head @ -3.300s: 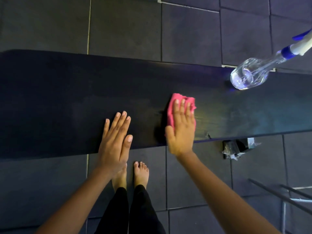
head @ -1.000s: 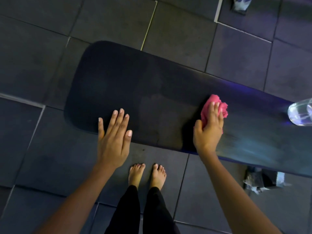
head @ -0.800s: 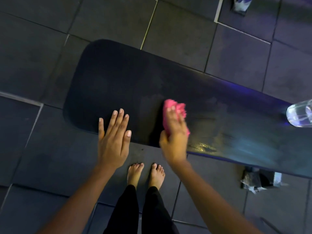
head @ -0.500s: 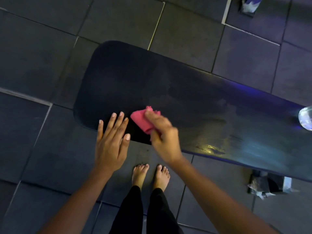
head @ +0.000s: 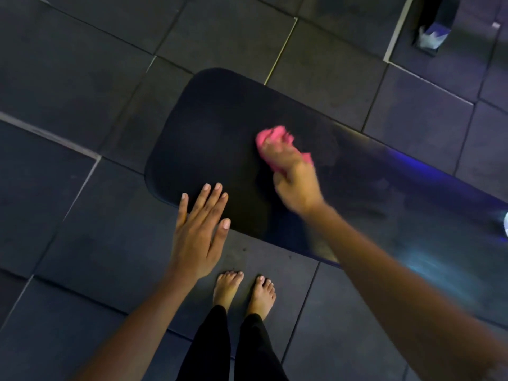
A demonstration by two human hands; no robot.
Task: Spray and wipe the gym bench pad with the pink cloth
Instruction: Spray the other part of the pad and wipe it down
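Plainly the wiping step is in hand: the pink cloth (head: 272, 137) sits bunched on the gym bench pad (head: 217, 138), about midway across its width and a little in from its rounded end. The right hand (head: 294, 180) grips the cloth with its fingers curled over it and bears down, though motion blur hides the exact finger placement. The left hand (head: 198, 232) lies flat with straight fingers close together, holding nothing; its fingertips rest on the pad's near edge by the rounded end, while the palm hangs off over the floor tiles (head: 82, 78). Away from the rounded end the pad shows a faint sheen and a bluish glare, which I take for spray already laid down. The patch at the rounded end looks dull and dark, so it is probably the stretch left to do. The next move likely calls for flat, even strokes out to that end and into its curved corners, turning just before the cloth slips over the edge. Room beside the pad is ample at the far edge and past the end; the near edge is crowded by the left hand, with bare feet (head: 243, 291) below it. A pale glassy shape (head: 505, 224) at the pad's other reach is too cropped to name.
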